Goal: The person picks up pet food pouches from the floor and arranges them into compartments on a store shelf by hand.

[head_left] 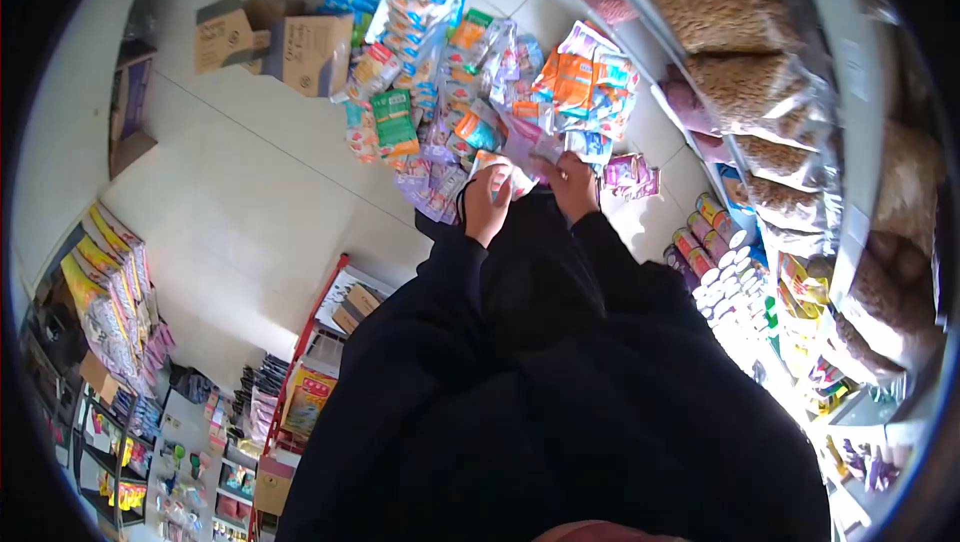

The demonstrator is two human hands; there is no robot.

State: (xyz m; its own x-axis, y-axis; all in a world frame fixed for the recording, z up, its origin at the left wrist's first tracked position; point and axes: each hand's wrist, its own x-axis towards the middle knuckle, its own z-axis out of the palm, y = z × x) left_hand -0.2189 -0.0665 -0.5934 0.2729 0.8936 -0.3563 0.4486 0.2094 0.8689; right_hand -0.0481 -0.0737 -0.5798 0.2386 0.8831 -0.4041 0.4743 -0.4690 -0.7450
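Observation:
A spread of colourful packets (394,120) lies on the tiled floor ahead of me. My left hand (487,200) has its fingers closed round a small white and orange packet (520,182) at the near edge of the spread. Just to its right, my right hand (573,185) pinches a pale purple packet (524,142). Orange packets (574,80) lie beyond my right hand, and a few dark pink packets (630,176) are on the floor to its right.
Open cardboard boxes (316,54) stand at the upper left. Shelves with clear bags of brown pellets (760,92) run along the right, with cans (700,234) below. A red-edged rack (309,337) is at lower left, and yellow and white bags (105,292) stand further left.

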